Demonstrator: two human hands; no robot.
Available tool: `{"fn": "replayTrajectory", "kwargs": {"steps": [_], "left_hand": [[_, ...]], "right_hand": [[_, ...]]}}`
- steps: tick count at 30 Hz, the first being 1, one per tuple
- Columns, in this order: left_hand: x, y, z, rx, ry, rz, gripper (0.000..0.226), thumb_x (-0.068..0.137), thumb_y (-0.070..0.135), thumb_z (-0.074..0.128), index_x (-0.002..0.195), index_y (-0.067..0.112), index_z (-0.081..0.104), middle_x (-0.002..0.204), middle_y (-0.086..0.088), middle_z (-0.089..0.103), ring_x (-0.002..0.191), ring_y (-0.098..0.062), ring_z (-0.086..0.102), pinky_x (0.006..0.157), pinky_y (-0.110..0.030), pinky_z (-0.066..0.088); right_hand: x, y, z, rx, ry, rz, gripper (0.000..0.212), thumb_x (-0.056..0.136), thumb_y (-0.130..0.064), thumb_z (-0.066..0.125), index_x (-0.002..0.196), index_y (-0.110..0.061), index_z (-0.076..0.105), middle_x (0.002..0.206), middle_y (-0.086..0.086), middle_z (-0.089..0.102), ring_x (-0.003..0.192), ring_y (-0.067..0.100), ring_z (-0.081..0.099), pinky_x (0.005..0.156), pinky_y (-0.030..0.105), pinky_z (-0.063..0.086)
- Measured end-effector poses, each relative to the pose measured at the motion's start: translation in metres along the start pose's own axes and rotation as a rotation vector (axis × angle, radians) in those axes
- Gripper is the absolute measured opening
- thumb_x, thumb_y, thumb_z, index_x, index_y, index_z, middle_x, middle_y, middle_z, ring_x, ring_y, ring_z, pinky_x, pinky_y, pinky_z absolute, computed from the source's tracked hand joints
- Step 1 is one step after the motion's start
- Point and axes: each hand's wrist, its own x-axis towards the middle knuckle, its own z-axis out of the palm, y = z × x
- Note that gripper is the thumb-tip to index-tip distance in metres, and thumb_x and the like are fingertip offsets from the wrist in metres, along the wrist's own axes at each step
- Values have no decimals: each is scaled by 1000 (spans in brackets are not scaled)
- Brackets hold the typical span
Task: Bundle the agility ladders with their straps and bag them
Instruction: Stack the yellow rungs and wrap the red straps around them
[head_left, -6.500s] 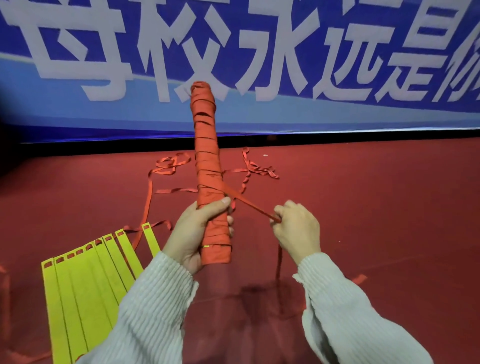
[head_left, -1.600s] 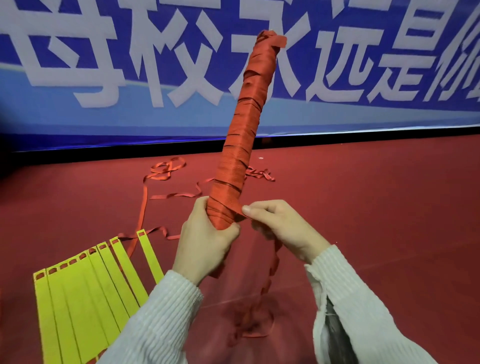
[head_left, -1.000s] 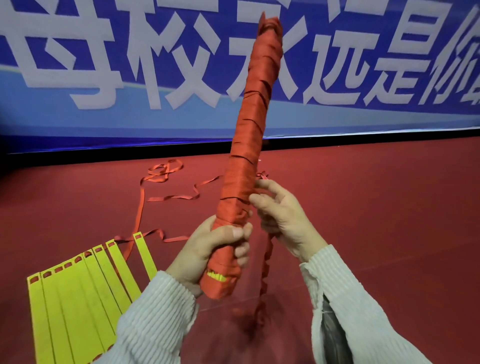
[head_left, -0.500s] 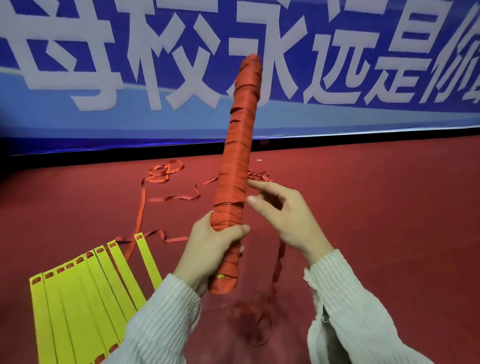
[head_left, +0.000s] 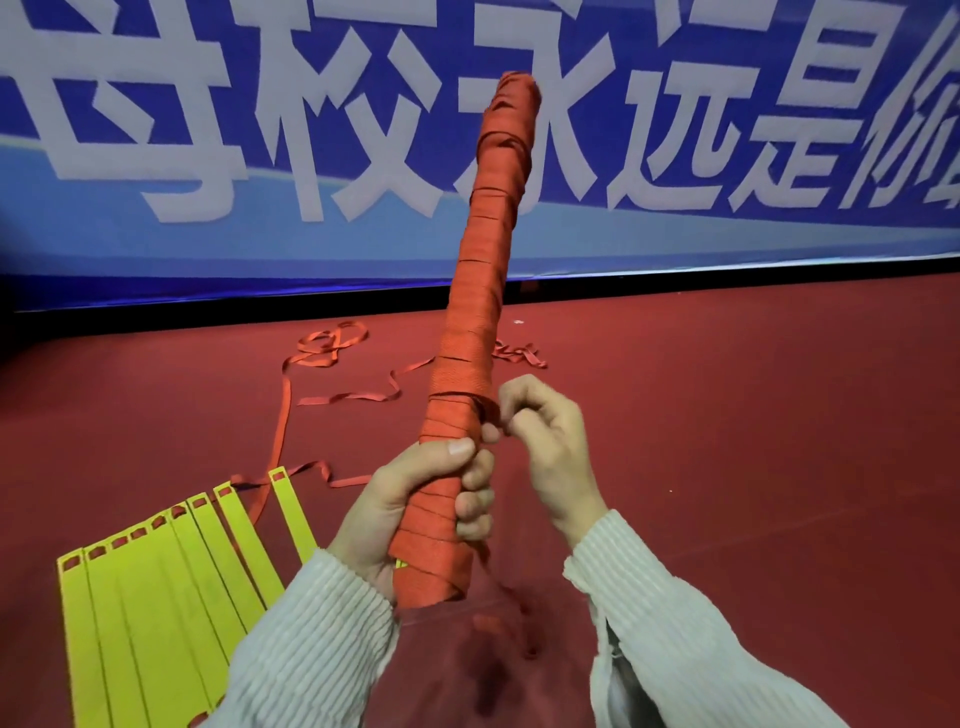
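Pointing up — bundle (head_left: 478, 312), leaning slightly right

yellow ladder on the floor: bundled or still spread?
Spread. Its yellow rungs lie fanned flat on the red floor, unwrapped, red strap trailing loose.

The fanned flat yellow plastic ladder rungs (head_left: 156, 597) run off the frame at seven o'clock; the white-lettered blue banner (head_left: 260, 130) is cropped at twelve.
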Motion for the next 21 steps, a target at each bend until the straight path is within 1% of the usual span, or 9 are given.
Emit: {"fn": "replayTrajectory", "kwargs": {"steps": [2, 5, 8, 10, 12, 14, 17, 19, 21], "left_hand": [[0, -1, -1, 29, -27, 8, 64, 61, 15, 97, 112, 2, 61, 70, -4, 48, 48, -9, 50, 44, -23, 45], [0, -3, 0, 54, -53, -2, 61, 66, 17, 95, 113, 1, 59, 70, -4, 49, 49, -9, 51, 46, -23, 46], [1, -8, -4, 14, -139, -48, 54, 79, 16, 86, 118, 0, 53, 73, -4, 53, 53, -10, 55, 50, -23, 49], [4, -15, -6, -80, -307, -113, 40, 93, 15, 70, 124, -1, 49, 80, -5, 57, 61, -11, 61, 57, -24, 52], [4, -16, -5, -91, -341, -176, 36, 96, 17, 66, 125, 0, 53, 83, -5, 58, 64, -12, 63, 61, -25, 53], [1, -9, -2, 62, -217, -191, 41, 85, 25, 79, 117, 2, 65, 84, -10, 63, 64, -17, 66, 61, -29, 56], [1, 10, -1, 682, 215, -36, 51, 65, 33, 88, 107, 12, 70, 92, -17, 73, 75, -23, 71, 70, -41, 61], [5, 9, 0, 1206, 409, 125, 56, 58, 46, 89, 105, 25, 65, 85, 3, 74, 71, -11, 65, 73, -41, 55], [9, -6, 6, 1309, 460, 273, 45, 60, 44, 86, 95, 27, 62, 70, 12, 66, 61, -10, 59, 62, -34, 50]], "right_hand": [[3, -5, -3, 182, 44, 72, 15, 83, -11, 49, 94, -11, 60, 90, 3, 61, 84, 17, 56, 76, 31, 45], [3, -12, -2, 339, -116, 226, 41, 95, -43, 58, 125, -16, 59, 104, 7, 61, 89, 14, 59, 76, 29, 48], [-1, -13, -2, 302, -220, 316, 57, 87, -64, 66, 116, -15, 62, 89, 13, 60, 76, 14, 54, 72, 33, 43], [-5, -17, -1, 343, -256, 408, 70, 76, -75, 72, 117, -19, 65, 101, 42, 60, 83, 32, 56, 81, 45, 46], [-6, -23, -1, 406, -270, 411, 85, 66, -79, 77, 119, -14, 66, 101, 40, 66, 88, 38, 64, 81, 49, 52], [-2, -30, -2, 385, -186, 332, 74, 65, -77, 78, 107, -17, 71, 93, 18, 76, 83, 32, 69, 77, 43, 54], [2, -32, 0, 133, 27, 223, 50, 70, -64, 78, 94, -21, 70, 89, -2, 77, 82, 14, 72, 78, 38, 55], [2, -27, 0, -59, 154, 205, 47, 71, -60, 75, 97, -22, 68, 91, -8, 77, 86, 9, 73, 84, 42, 57], [1, -25, -4, -80, 214, 174, 48, 71, -60, 75, 100, -23, 65, 93, -9, 77, 89, 11, 72, 87, 47, 57]]}}
